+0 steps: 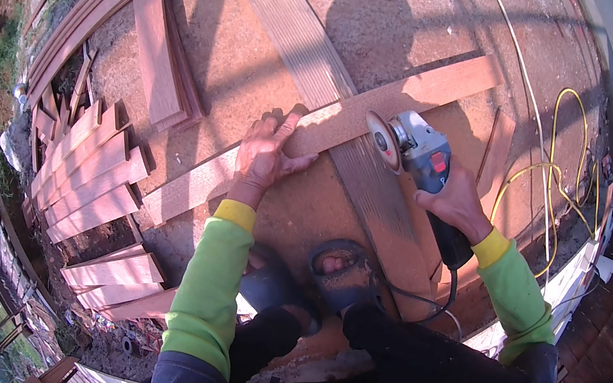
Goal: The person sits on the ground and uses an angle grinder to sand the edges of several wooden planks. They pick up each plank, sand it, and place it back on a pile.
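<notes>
My left hand (266,152) lies spread on a reddish-brown wooden plank (412,92), its fingers over the far edge and thumb on the near side. The plank rests crosswise over a grooved board (291,23) on the ground. In my right hand (456,200) is an angle grinder (422,150) with a grey head, dark body and red switch. Its cutting disc (383,141) stands close to the near edge of the plank, right of the grooved board's crossing. Whether disc and wood touch, or whether the disc is spinning, I cannot tell.
Several cut planks (98,176) lie fanned out at left, with more short boards (118,279) below. Long boards (95,7) are stacked at upper left. A yellow cord (557,129) and a pale cable (526,76) run along the right. My sandalled feet (339,269) stand close to the grooved board.
</notes>
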